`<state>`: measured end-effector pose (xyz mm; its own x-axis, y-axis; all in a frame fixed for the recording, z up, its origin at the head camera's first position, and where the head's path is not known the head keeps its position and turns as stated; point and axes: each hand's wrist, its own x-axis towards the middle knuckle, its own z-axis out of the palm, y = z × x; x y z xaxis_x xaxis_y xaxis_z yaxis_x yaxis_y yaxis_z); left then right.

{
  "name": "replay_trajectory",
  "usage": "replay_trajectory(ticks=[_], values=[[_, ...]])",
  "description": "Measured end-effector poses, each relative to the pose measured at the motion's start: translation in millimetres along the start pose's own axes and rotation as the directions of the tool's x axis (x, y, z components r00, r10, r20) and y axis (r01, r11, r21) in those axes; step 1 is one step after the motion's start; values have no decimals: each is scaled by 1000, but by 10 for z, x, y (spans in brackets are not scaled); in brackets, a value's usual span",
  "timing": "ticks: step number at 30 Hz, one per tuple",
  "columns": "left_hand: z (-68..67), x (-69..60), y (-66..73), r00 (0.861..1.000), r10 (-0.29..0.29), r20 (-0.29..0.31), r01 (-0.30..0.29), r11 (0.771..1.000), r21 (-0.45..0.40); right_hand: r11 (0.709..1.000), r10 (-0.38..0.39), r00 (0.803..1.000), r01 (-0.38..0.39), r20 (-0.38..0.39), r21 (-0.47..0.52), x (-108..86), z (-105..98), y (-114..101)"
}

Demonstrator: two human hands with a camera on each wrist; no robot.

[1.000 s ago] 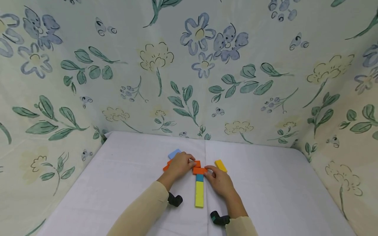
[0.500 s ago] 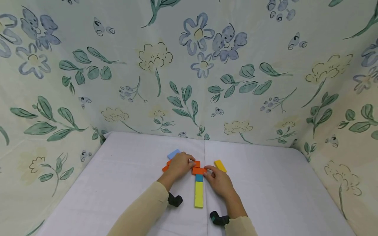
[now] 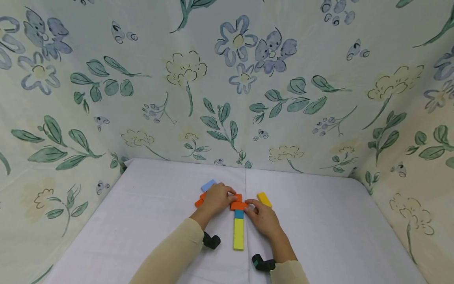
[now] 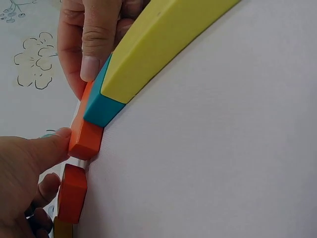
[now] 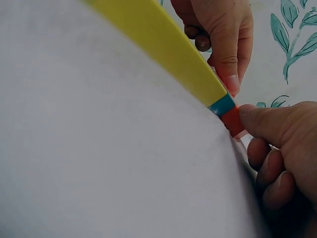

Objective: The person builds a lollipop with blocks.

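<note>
On the white cloth, a long yellow block (image 3: 239,235) points away from me, with a short blue block (image 3: 239,214) at its far end. An orange block (image 3: 239,206) lies crosswise beyond the blue one, and a second orange block (image 3: 239,197) sits just past it. My left hand (image 3: 217,200) pinches that farther orange block, partly covering it. With thumb and index finger, my right hand (image 3: 264,219) pinches the right end of the crosswise block. In the right wrist view, the right thumb (image 5: 262,121) touches the orange block's end (image 5: 233,123).
Left of the left hand lie a light blue block (image 3: 208,185) and orange blocks (image 3: 199,202), partly hidden by it. A yellow block (image 3: 264,199) lies beyond the right hand. Black wrist devices (image 3: 263,263) hang near the cloth. Floral fabric (image 3: 227,98) rises behind the table.
My left hand has shifted slightly to the right, and the farther orange block has slid right with it. The right hand and the other blocks stay in place.
</note>
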<state>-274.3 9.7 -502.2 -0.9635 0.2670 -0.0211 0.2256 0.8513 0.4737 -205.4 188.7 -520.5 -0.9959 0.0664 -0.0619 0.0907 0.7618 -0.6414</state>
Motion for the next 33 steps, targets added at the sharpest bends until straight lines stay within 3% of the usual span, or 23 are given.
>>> replay_trajectory(ticks=[10,20,33], values=[[-8,0,85,1000,-1,3,1,998,60,1000,5,1000,-4,-19,16,29,-1,18],[27,8,131,999,-23,24,21,999,45,1000,-2,1000,2,-24,16,29,15,36],[67,23,178,1000,-29,3,29,999,40,999,23,1000,-23,-17,26,37,16,33]])
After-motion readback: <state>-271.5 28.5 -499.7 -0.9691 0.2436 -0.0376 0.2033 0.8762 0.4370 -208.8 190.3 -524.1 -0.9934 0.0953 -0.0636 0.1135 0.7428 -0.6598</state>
